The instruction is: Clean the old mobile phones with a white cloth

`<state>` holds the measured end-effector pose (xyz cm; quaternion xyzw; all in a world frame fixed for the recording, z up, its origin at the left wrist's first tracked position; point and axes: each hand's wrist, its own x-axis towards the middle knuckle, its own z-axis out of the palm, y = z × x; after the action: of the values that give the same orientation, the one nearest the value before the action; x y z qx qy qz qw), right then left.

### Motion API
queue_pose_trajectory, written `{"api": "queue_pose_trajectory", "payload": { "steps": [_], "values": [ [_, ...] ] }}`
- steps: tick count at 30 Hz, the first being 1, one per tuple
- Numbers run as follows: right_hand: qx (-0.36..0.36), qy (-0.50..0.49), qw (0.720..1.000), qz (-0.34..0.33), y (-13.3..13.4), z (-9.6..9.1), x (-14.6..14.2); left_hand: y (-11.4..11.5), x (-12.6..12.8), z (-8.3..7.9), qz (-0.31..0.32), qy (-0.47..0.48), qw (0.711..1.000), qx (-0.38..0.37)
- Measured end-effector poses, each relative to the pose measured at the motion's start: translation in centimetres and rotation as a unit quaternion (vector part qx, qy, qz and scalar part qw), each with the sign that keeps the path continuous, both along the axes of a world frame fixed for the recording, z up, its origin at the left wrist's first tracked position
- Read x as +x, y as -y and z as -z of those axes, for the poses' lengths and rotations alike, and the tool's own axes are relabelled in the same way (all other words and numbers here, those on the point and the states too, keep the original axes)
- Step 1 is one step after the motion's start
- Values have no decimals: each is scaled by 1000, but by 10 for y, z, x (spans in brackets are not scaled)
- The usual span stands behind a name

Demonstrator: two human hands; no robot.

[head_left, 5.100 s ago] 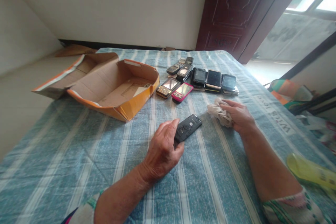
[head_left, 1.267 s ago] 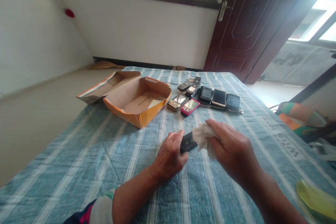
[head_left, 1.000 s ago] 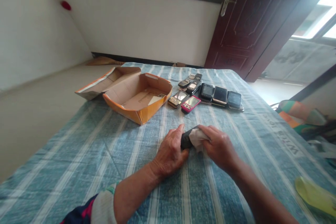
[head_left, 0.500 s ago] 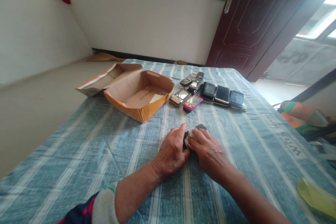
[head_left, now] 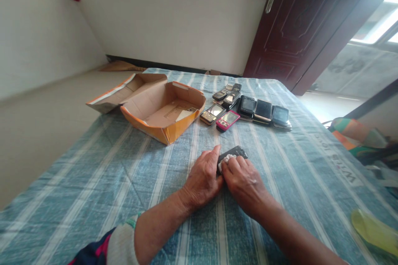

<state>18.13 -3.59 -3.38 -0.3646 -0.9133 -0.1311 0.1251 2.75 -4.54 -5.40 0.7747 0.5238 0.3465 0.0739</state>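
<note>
A black mobile phone (head_left: 234,151) lies low over the striped cloth, its left end held by my left hand (head_left: 205,175) with the thumb along its edge. My right hand (head_left: 244,179) is closed on a crumpled white tissue (head_left: 228,159) and presses it against the phone's face. The right fingers cover the phone's near part. Beyond my hands lie a pink phone (head_left: 228,120) and a gold-and-black keypad phone (head_left: 213,114).
An open orange cardboard box (head_left: 174,130) with a white piece inside stands left of the phones. Several more phones (head_left: 263,111) lie in stacks at the back right. A yellow-green object (head_left: 371,230) sits at the right, on the blue striped tablecloth (head_left: 149,182).
My right hand and the tissue have shifted slightly down and toward me, so more of the black phone shows. The left hand keeps its hold.
</note>
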Motion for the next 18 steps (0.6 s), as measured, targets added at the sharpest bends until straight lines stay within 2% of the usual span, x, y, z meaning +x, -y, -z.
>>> {"api": "queue_pose_trajectory", "payload": {
  "steps": [11, 18],
  "values": [
    [-18, -17, 999, 19, -5, -1, 8, 0, 4, 1, -2, -3, 1000, -28],
    [-16, -57, 997, 44, -13, -5, 23, 0, 5, 1, 2, -14, 1000, -11]
  ]
}}
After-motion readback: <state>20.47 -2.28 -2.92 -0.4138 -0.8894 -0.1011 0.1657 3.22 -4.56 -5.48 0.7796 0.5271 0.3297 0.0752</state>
